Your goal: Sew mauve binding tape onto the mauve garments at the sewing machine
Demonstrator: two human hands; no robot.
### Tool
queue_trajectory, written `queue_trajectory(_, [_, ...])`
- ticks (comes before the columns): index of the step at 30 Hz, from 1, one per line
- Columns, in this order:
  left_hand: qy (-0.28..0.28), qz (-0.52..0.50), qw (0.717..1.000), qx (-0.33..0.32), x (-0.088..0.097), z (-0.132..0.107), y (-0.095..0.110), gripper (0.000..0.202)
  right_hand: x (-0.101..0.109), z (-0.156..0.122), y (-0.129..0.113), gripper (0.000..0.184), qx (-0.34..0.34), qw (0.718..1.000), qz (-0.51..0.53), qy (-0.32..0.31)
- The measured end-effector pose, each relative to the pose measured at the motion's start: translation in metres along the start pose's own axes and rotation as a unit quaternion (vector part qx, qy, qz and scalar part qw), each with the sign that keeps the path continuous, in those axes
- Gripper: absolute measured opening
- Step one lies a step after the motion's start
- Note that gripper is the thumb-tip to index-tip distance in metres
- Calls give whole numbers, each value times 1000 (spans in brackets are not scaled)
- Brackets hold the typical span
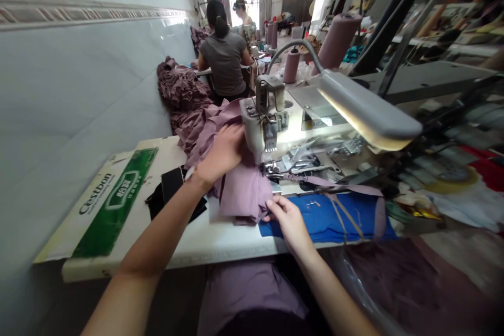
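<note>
Several lots were logged by us at this sewing station. Largest, the tiled wall (79,73) ran down the left side, and the white counter (169,254) carried most of the rest. On it stood the sewing machine (264,115) beneath a gooseneck lamp (368,107), with a thread cone (336,42) behind. Farther on, a co-worker (224,58) sat at another station, back turned. A heap of ruffled mauve cloth (183,89) lay beyond the machine, its frills already gathered. The mauve garment (244,194) sat bunched on the counter against the machine's front; whether any of it ran under the presser foot (270,139) we could not tell, and no finished seam could be made out. Beside it lay a blue cloth (326,218), crossed by mauve straps (334,185). Our left grip (220,155) was spread flat on the garment, unclenched. Our right grip (289,223) curled at the garment's edge, above the blue cloth; we could not tell whether it pinched anything.
</note>
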State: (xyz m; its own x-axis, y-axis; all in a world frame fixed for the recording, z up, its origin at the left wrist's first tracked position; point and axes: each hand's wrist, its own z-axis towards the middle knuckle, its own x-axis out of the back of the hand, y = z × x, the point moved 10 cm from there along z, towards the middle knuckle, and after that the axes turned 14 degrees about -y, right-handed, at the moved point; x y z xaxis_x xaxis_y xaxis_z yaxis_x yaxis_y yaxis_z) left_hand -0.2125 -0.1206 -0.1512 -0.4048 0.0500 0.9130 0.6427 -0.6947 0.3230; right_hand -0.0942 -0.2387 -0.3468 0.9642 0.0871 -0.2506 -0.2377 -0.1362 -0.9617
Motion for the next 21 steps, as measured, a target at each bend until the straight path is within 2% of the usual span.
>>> queue_trajectory(2, [16,54,994,93,-6,-45,4,19,2,-2,0,38,-1,999,-31,15])
queue_trajectory(4, [-28,57,981,181,-26,-91,1,29,3,-3,0,38,0,999,-43,21])
queue_trajectory(6, [-95,14,976,193,-49,-121,2,24,2,-3,0,37,0,999,-47,13])
queue_trajectory(8, [-133,-72,973,175,-56,-134,1,20,-1,-2,-1,36,1,999,-37,-8])
queue_trajectory(10, [-129,-191,959,162,-44,-132,-6,18,-5,-3,-3,35,6,1000,-11,-28])
queue_trajectory(13, [-76,-311,933,167,-6,-113,-20,20,-9,-7,-7,30,25,996,82,-19])
queue_trajectory(15, [-55,-284,944,159,20,-94,-22,19,-19,-12,-9,25,35,985,168,-15])
queue_trajectory(17, [-46,-206,968,137,40,-74,-16,19,-40,-18,-10,21,21,971,235,-48])
queue_trajectory(19, [-33,-130,985,113,53,-58,-7,18,-65,-27,-10,21,-19,957,271,-105])
queue_trajectory(21, [-23,-84,991,102,60,-50,-2,17,-76,-39,-6,25,-63,943,297,-139])
